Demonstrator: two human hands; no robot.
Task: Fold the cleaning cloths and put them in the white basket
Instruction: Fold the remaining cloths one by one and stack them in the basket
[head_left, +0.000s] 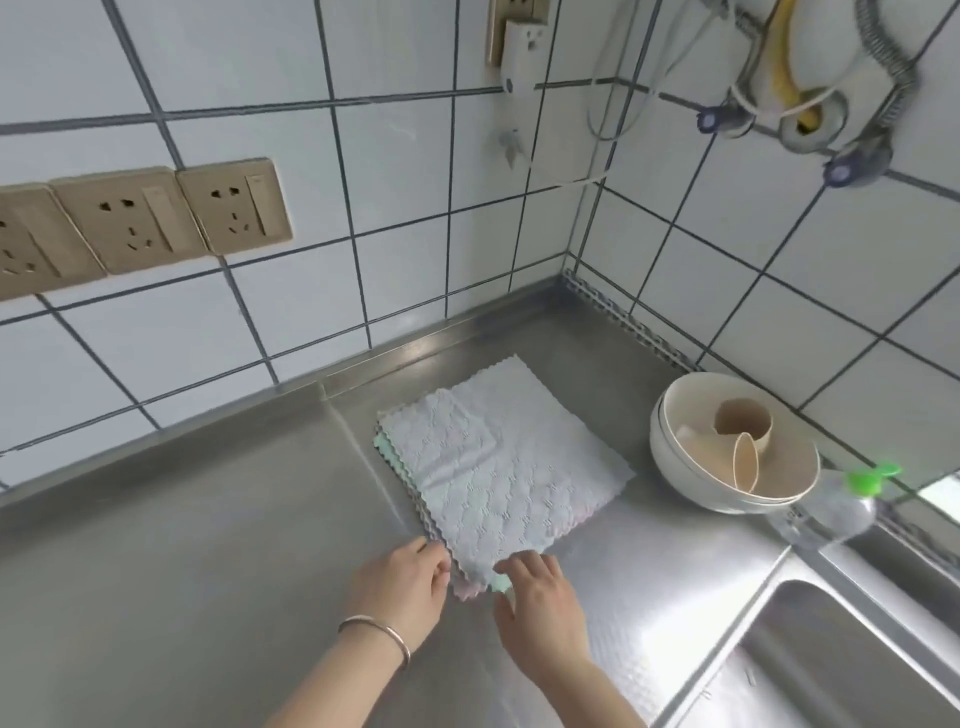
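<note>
Here, working at the near corner of the stack of cleaning cloths (498, 467), lying flat on the steel counter (182, 519) at about 6 o'clock. Left hand (405, 577) and right hand (540, 587) touching that corner, fingers (524, 564) curled at the edges; pinching or only touching, cannot tell. Better separating only the top layer, lifting slowly, keeping the lower ones still. White basket not in view. At 3 o'clock, white bowls (727, 457) and a bottle (831, 512); sink (831, 649) at 4 o'clock; sockets (140, 223) on tiled wall at 10 o'clock.
</note>
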